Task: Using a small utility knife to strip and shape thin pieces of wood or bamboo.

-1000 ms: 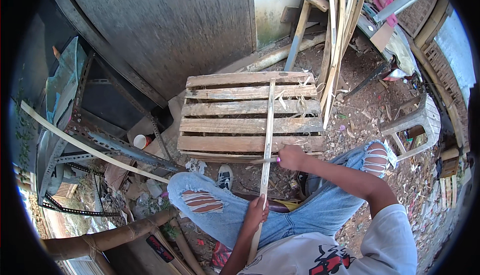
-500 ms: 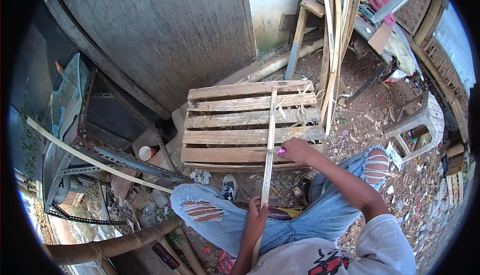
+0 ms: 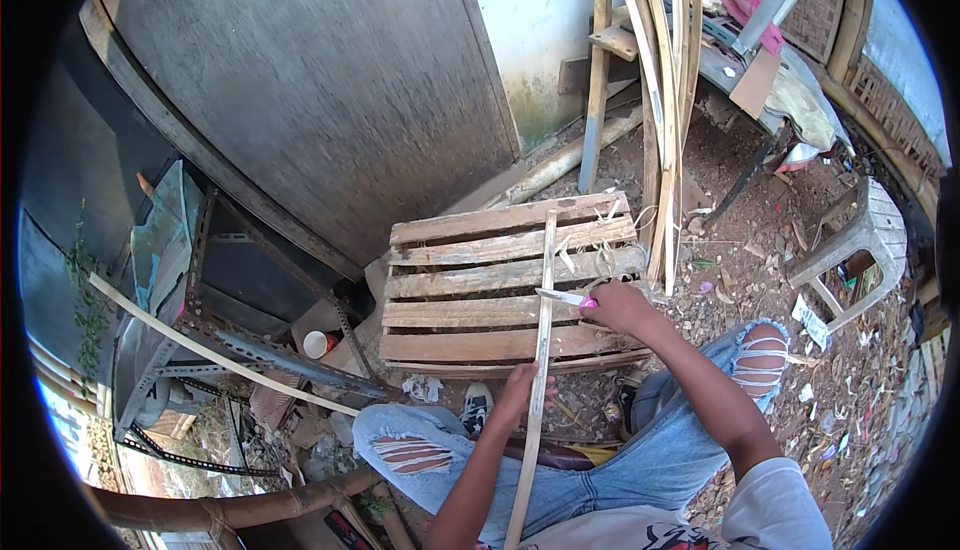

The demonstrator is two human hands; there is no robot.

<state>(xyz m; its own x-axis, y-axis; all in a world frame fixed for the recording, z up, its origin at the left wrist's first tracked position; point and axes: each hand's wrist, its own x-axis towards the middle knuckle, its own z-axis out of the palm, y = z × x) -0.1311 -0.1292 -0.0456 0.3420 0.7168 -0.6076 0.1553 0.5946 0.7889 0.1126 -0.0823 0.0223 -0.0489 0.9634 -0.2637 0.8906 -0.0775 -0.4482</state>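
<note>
A long, pale bamboo strip [image 3: 545,315] runs from the slatted wooden crate back between my knees toward my body. My left hand [image 3: 517,392] is closed round the strip's left side, just below the crate's near edge. In my right hand [image 3: 620,310] is a knife [image 3: 566,297] with a pink handle, mostly covered by my fingers. Its bare blade points left and its tip reaches the strip over the crate slats. The strip's far end rests on the wooden crate [image 3: 450,312], near its back edge.
Thin shavings lie on the crate's right side. Several long bamboo strips [image 3: 665,130] lean upright behind it. A plastic stool [image 3: 860,240] stands at the right, a metal frame [image 3: 270,352] and a paper cup [image 3: 319,344] at the left. Another pale strip [image 3: 215,347] lies across the frame toward my left knee.
My left hand has moved up along the strip, nearer the crate. The knife has shifted farther up the strip, its blade now with only the tip at it. The whole view has tilted slightly.
</note>
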